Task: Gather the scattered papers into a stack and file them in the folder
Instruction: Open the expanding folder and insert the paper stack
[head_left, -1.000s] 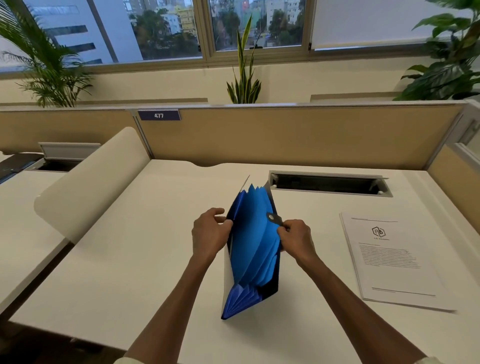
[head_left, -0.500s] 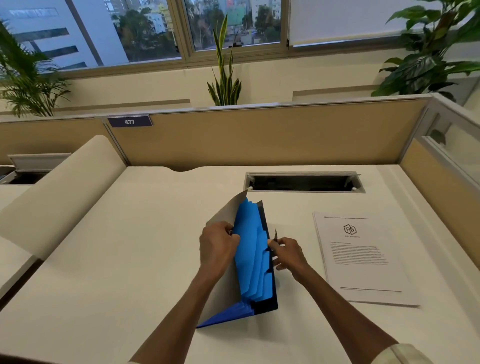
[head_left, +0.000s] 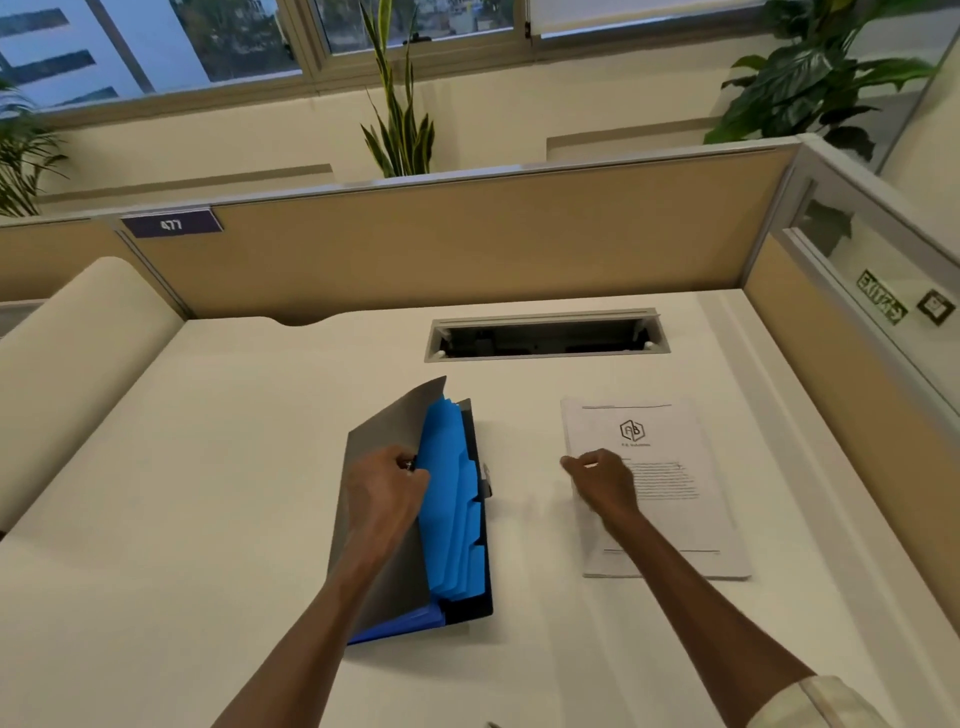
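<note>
A blue expanding folder (head_left: 457, 514) with tabbed dividers lies on the white desk (head_left: 234, 441) at the centre. Its grey front cover (head_left: 384, 431) is lifted up to the left. My left hand (head_left: 382, 488) grips that cover near its edge and holds it back. To the right lies a neat stack of printed papers (head_left: 670, 499) with a logo at the top. My right hand (head_left: 602, 478) rests at the stack's left edge, fingers curled, touching the top sheet. Whether it has hold of the sheets is unclear.
A long cable slot (head_left: 545, 338) is cut into the desk behind the folder and papers. Tan partition walls (head_left: 467, 244) close the desk at the back and right. A curved white divider (head_left: 78, 353) stands on the left.
My right hand has let go of the folder and moved right to the paper stack. The folder now lies flatter, with my left hand still holding the cover back.
</note>
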